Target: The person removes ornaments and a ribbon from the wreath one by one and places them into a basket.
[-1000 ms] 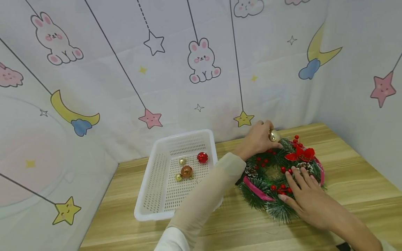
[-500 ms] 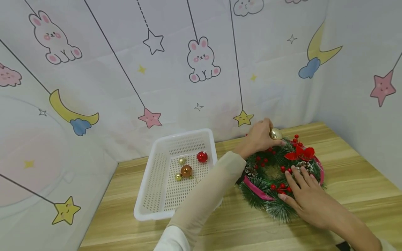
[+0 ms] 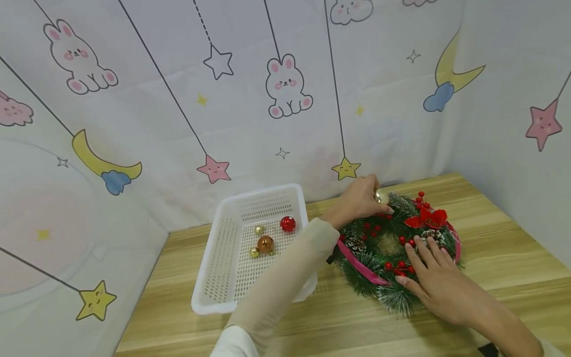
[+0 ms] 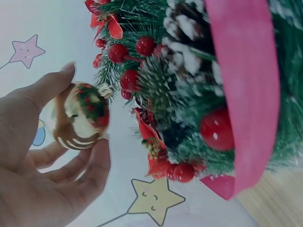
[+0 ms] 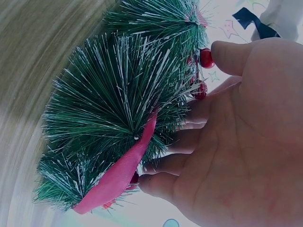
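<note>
A green Christmas wreath [image 3: 363,270] lies on the table at the right, dressed with red berries, snowy pinecones, a red flower [image 3: 427,219] and a pink ribbon [image 3: 363,265]. At its far edge my left hand [image 3: 357,198] holds a shiny gold bauble [image 3: 380,196] between thumb and fingers. In the left wrist view that bauble [image 4: 80,116] shows a red and green pattern, its cap turned toward the needles. My right hand [image 3: 441,285] rests on the wreath's near right side with fingers extended, the fingertips reaching the berries and a pinecone [image 3: 431,237].
Left of the wreath stands a white perforated basket [image 3: 207,277]. Inside lie a red bauble [image 3: 287,224], a copper bauble [image 3: 265,244] and small gold ones. My left forearm crosses over the basket's right side. A printed curtain [image 3: 250,134] hangs behind the wooden table [image 3: 151,292].
My left hand has shifted left along the wreath's far edge with the gold bauble. The wreath's left side has moved slightly left. My right hand has stayed in place.
</note>
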`<state>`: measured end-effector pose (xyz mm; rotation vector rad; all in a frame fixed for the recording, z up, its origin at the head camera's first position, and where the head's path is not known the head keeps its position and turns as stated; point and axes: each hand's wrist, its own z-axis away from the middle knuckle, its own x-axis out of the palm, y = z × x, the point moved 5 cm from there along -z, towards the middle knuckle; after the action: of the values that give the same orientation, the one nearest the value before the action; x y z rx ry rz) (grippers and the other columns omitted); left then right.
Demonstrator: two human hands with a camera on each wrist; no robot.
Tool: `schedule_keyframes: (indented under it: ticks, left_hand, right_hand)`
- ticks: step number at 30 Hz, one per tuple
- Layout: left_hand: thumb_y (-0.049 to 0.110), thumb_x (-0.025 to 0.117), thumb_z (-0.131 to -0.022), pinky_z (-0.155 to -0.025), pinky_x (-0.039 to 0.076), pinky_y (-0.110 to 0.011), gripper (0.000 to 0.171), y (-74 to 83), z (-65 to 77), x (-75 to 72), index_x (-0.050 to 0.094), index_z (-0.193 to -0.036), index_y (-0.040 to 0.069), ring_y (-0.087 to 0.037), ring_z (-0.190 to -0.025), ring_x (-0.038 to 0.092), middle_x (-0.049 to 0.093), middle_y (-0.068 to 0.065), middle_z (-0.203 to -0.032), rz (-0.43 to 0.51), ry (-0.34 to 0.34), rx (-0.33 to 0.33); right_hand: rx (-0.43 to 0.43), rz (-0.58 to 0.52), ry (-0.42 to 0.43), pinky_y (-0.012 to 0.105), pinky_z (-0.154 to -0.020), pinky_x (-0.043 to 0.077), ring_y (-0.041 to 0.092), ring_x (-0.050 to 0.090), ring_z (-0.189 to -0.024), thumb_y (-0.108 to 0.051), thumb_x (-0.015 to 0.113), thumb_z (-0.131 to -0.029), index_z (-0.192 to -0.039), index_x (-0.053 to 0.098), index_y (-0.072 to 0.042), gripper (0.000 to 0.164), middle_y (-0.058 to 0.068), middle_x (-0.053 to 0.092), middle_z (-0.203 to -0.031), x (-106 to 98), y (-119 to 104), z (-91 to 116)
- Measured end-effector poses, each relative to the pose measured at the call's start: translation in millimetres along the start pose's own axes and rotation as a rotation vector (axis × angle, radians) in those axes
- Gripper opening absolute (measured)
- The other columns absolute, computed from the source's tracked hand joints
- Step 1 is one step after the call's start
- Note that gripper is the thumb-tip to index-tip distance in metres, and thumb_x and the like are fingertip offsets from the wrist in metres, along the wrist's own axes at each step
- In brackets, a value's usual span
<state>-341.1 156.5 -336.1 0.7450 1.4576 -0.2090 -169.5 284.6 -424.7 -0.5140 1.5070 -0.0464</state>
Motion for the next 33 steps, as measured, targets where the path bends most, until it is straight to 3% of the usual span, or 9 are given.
schedule_keyframes:
  ticks: [4,7,14,19,25,33]
  left_hand:
    - [0.044,0.088,-0.085,-0.054,0.037,-0.021,0.046,-8.7,4.4,-0.9,0.056,-0.098,0.013,-0.008,-0.063,0.046,0.055,0.004,-0.080,0.004,-0.044,-0.010]
    - [0.041,0.088,-0.086,-0.054,0.034,-0.021,0.044,-15.3,7.5,-4.8,0.056,-0.095,0.013,-0.008,-0.062,0.042,0.052,0.005,-0.078,0.027,-0.064,-0.011]
    - [0.040,0.088,-0.086,-0.059,0.048,-0.023,0.049,-29.2,20.9,-26.8,0.064,-0.118,0.012,-0.014,-0.074,0.060,0.068,-0.003,-0.100,0.223,-0.045,-0.012]
    - [0.039,0.089,-0.085,-0.063,0.055,-0.024,0.048,-36.8,30.6,-39.1,0.066,-0.119,0.013,-0.021,-0.088,0.070,0.070,-0.007,-0.114,0.377,-0.042,0.009]
    - [0.038,0.087,-0.086,-0.078,0.058,-0.023,0.054,-44.2,41.6,-51.1,0.069,-0.132,0.016,-0.019,-0.113,0.067,0.068,-0.007,-0.130,0.433,-0.025,0.029]
    - [0.040,0.089,-0.084,-0.086,0.059,-0.032,0.064,-53.4,60.7,-67.0,0.064,-0.141,0.024,-0.019,-0.112,0.068,0.071,-0.002,-0.123,0.532,0.011,-0.014]
  right_hand:
    - [-0.002,0.007,0.007,0.080,-0.116,0.022,0.065,0.013,-0.153,-0.057,0.052,-0.106,-0.160,0.033,0.007,0.086,0.039,0.019,-0.168,0.2,-0.2,0.3]
    - [-0.004,0.015,0.009,0.081,-0.115,0.023,0.065,0.015,-0.153,-0.057,0.053,-0.106,-0.160,0.034,0.007,0.086,0.039,0.021,-0.167,-0.3,-1.0,0.2]
    - [-0.003,0.019,0.005,0.081,-0.115,0.022,0.065,0.016,-0.153,-0.057,0.053,-0.105,-0.160,0.035,0.007,0.086,0.039,0.022,-0.167,-0.6,-2.6,0.4]
    - [0.001,0.018,0.010,0.081,-0.115,0.022,0.065,0.016,-0.152,-0.057,0.054,-0.105,-0.160,0.035,0.007,0.086,0.039,0.021,-0.167,-1.0,-3.2,0.9]
    - [0.006,0.003,0.005,0.081,-0.116,0.021,0.066,0.014,-0.152,-0.057,0.053,-0.106,-0.160,0.034,0.007,0.086,0.039,0.020,-0.168,-0.2,-3.5,1.6]
    - [0.006,-0.013,0.005,0.081,-0.116,0.021,0.066,0.012,-0.153,-0.056,0.053,-0.106,-0.160,0.032,0.007,0.086,0.040,0.018,-0.168,-0.2,-3.4,1.5]
